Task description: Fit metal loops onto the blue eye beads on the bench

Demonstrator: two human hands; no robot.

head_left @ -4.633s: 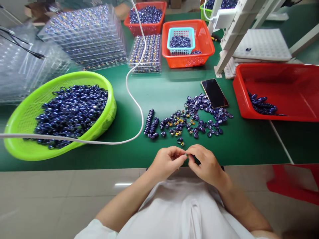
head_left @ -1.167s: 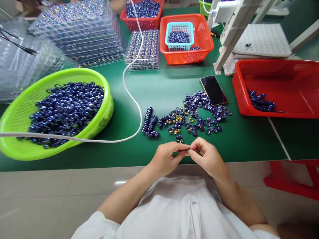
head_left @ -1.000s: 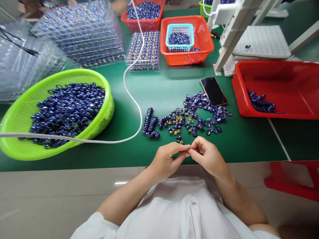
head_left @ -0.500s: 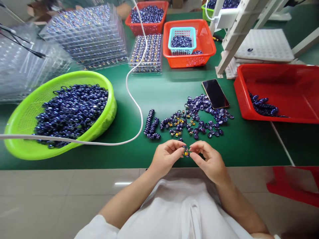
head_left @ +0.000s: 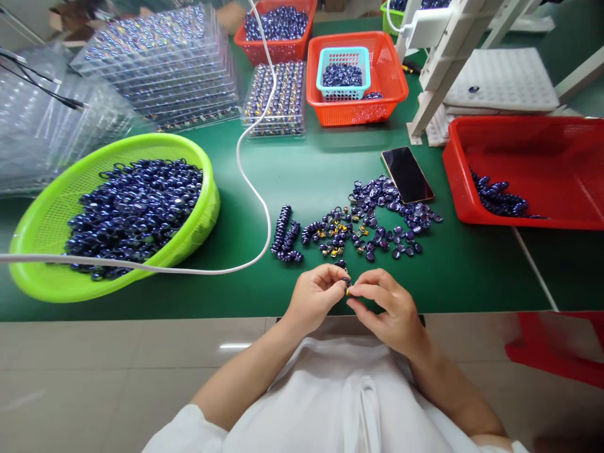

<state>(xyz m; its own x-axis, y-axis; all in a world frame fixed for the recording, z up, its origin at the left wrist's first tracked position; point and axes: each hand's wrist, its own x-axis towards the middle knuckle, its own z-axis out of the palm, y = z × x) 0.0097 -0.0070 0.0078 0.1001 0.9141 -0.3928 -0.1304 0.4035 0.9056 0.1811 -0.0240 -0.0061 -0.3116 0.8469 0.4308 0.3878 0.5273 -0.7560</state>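
A phone (head_left: 408,175) lies on the green table (head_left: 325,165); a white cable (head_left: 212,272) curves across; a pale post (head_left: 444,72) stands farther back; tiled floor (head_left: 155,352) shows below.

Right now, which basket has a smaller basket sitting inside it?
The orange basket just left of the white post; it alone holds a turquoise one.

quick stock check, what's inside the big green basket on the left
The green basket holds a heap of shiny dark ring-shaped pieces, its left side bare. A white cable crosses in front. Pieces deeper in the heap and the bottom beneath are covered.
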